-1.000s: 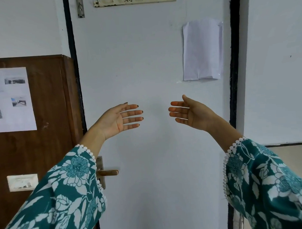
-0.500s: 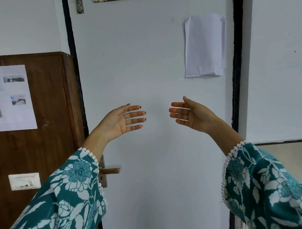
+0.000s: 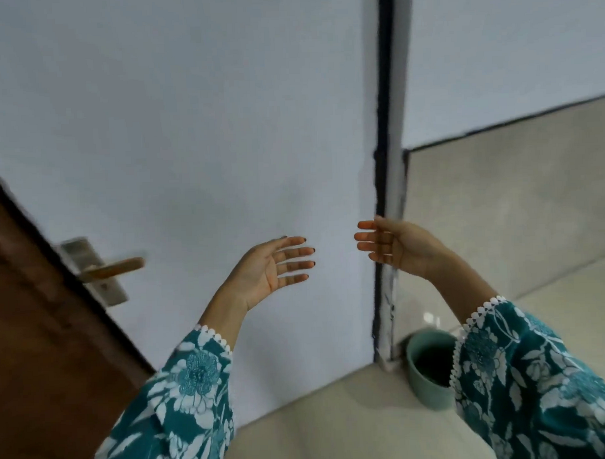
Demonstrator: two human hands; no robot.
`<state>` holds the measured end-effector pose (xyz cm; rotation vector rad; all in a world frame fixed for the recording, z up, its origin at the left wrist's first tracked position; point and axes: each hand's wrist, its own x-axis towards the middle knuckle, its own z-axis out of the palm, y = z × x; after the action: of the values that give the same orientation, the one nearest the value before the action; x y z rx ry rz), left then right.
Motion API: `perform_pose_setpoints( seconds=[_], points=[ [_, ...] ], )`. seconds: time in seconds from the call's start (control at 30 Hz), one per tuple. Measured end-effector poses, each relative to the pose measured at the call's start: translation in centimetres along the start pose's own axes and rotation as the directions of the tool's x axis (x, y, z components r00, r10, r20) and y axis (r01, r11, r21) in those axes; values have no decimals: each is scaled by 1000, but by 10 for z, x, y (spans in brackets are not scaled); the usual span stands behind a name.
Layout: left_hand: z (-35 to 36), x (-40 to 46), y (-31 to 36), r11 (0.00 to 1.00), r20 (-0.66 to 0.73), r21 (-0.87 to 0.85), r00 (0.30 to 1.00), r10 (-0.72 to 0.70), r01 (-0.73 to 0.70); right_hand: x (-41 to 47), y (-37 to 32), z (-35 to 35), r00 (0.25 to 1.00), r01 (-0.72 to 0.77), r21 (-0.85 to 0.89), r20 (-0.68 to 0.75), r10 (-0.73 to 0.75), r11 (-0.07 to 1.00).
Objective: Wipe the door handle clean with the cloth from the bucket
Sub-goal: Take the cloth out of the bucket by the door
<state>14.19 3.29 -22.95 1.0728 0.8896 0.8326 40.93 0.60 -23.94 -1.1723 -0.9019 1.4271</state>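
Head view: both hands are raised in front of the white door, palms facing each other, fingers spread and holding nothing. The left hand and the right hand are near each other but apart.

The pale green bucket stands on the floor, well below the right hand and slightly to its outer side, partly hidden behind the right sleeve. Its inside is dark, so I cannot tell whether the cloth is there.

The door handle lies well out to the left of the left hand, at about its level, its long axis pointing toward that hand.

In my judgement the right hand is the nearer 1 to the bucket, and a downward reach comes first.
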Motion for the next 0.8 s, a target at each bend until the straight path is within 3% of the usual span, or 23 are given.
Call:
perform_pose_setpoints(
  seconds=[0.13, 0.3, 0.47, 0.63, 0.8],
  points=[
    [60, 52, -82, 979, 78, -5, 976, -204, 205, 1, 49, -95, 981, -111, 65, -154, 120, 992],
    [145, 128, -167, 916, 77, -116, 923, -377, 384, 21, 90, -217, 919, -225, 149, -296, 260, 963],
    [214, 202, -251, 782, 49, -247, 813, -580, 573, 59, 122, -318, 826, -344, 195, -402, 395, 918],
    [250, 263, -313, 709, -28, -309, 739, -673, 634, 103, 173, -383, 730, -517, 174, -421, 538, 838],
    [242, 313, -391, 682, -107, -291, 686, -720, 671, 151, 276, -433, 599, -697, 134, -432, 674, 705]
  ],
)
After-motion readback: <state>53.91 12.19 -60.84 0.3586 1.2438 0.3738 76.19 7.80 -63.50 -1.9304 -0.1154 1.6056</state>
